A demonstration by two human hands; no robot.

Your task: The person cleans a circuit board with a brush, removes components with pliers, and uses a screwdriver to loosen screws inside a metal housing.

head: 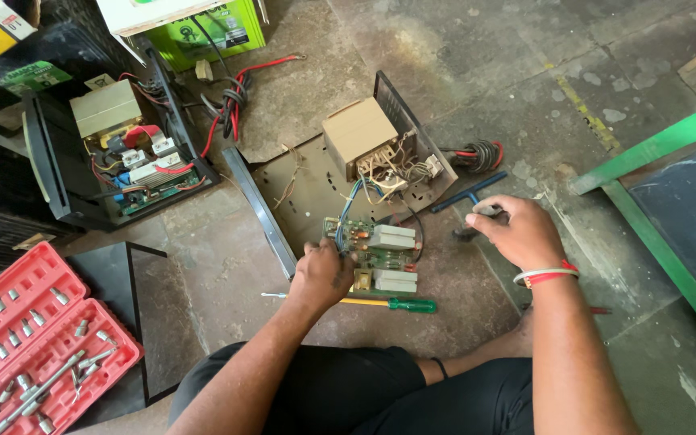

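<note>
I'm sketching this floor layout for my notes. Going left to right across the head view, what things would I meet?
Red socket set case → opened black unit with its transformer → left hand gripping the green circuit board → right hand at a blue T-handle tool → green metal frame.

Bare arms, black shorts; red/white bangles on right wrist [545, 275]; dark band, maybe ankle.
</note>
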